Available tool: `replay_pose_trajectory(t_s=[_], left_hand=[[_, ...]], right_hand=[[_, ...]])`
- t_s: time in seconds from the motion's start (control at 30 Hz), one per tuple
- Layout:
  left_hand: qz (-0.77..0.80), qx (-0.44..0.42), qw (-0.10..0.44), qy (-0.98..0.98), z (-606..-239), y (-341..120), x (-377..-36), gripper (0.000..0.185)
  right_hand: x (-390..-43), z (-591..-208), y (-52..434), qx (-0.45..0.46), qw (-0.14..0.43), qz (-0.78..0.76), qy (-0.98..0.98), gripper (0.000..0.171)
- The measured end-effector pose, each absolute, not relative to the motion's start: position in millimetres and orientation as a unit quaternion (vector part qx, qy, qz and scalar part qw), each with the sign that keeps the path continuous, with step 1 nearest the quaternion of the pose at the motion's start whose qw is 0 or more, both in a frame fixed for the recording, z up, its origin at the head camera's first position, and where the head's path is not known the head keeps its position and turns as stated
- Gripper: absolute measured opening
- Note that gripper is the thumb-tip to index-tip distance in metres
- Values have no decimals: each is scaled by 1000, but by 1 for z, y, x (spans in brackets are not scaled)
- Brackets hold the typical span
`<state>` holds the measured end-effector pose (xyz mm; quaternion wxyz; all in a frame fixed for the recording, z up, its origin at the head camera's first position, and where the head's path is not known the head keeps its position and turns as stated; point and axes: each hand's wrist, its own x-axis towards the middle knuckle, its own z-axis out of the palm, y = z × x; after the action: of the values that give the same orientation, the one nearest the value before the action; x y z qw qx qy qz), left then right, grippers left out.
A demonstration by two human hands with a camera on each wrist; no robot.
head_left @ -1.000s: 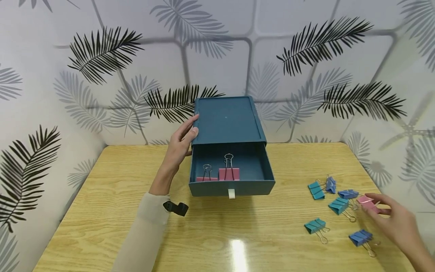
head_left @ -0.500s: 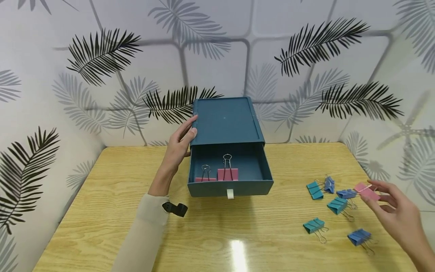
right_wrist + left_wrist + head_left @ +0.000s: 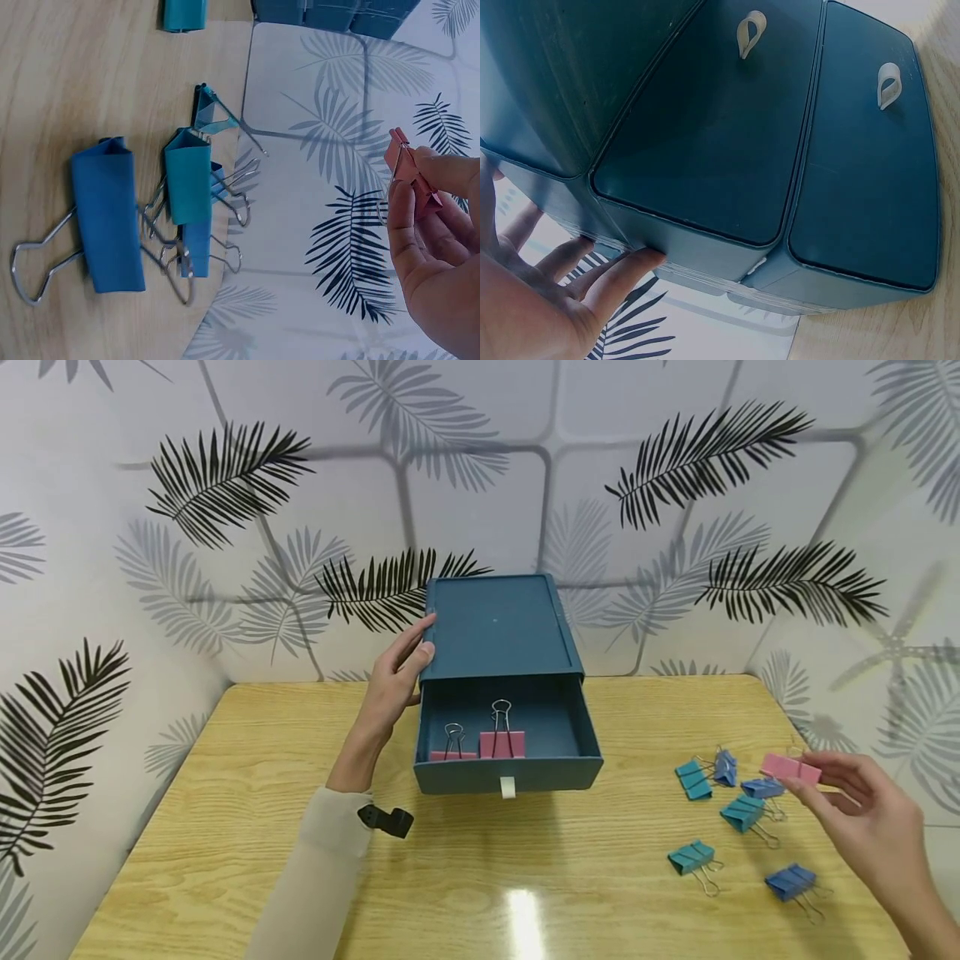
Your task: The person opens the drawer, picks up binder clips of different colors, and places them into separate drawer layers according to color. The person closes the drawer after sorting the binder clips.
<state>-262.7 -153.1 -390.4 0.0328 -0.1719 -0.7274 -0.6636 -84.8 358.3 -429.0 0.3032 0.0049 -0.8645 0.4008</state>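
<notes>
Three pink binder clips show at this moment: one pinched in the fingertips of the right hand (image 3: 862, 810), held clear of the wooden surface (image 3: 225, 827), and two standing side by side in the open drawer (image 3: 510, 752) of a dark teal storage box (image 3: 498, 627). The held pink binder clip (image 3: 791, 767) sits at the very tips of that hand's thumb and forefinger, above the loose clips and well apart from the box; the right wrist view shows it edge-on against the leaf-print wall (image 3: 480, 460).

Six more clips lie on the surface just beside and below the right hand. Three are teal: a far teal clip (image 3: 693, 779), a middle teal clip (image 3: 742, 812) and a near teal clip (image 3: 692, 857). Three are blue: a far blue clip (image 3: 725, 767), a middle blue clip (image 3: 762, 787) almost under the held one, and a near blue clip (image 3: 787, 881) closest to the wrist.

One left hand (image 3: 397, 681) rests against the box's left side, fingers straight and relaxed on its top edge, gripping nothing. Just beside it in the drawer stand the smaller pink clip (image 3: 452, 754) and the larger pink clip (image 3: 502, 743), wire handles upright. One white pull tab (image 3: 507, 787) hangs from the drawer front. A cream sleeve (image 3: 315, 877) covers the left forearm.
</notes>
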Motion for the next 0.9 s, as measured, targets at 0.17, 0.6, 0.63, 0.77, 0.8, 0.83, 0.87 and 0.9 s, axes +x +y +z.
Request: replay_pose_trajectory(t_s=[0.17, 0.6, 0.63, 0.77, 0.8, 0.83, 0.87, 0.9], left_hand=[[-663, -170, 32, -729, -392, -154, -262, 50], [-667, -170, 30, -725, -392, -153, -265, 50], [-667, -170, 29, -725, -392, -153, -265, 51], [-666, -169, 30, -726, -390, -152, -263, 50], [-665, -169, 30, -727, -390, -152, -263, 50], [-664, -169, 31, -727, -390, -152, -263, 50], [-664, -169, 32, -728, -390, -152, -263, 49], [-663, -169, 32, -729, -391, -152, -264, 49]], right_hand=[[-86, -424, 352, -16, 306, 414, -857, 35], [-90, -411, 330, 38, 293, 435, -851, 29], [-91, -411, 329, 38, 290, 438, -850, 29], [-92, -410, 324, 41, 286, 449, -845, 28], [-93, -409, 323, 43, 285, 450, -845, 28], [-93, -408, 321, 45, 284, 451, -845, 27], [-93, -408, 320, 46, 281, 454, -844, 27], [-93, -407, 318, 47, 278, 456, -844, 27]])
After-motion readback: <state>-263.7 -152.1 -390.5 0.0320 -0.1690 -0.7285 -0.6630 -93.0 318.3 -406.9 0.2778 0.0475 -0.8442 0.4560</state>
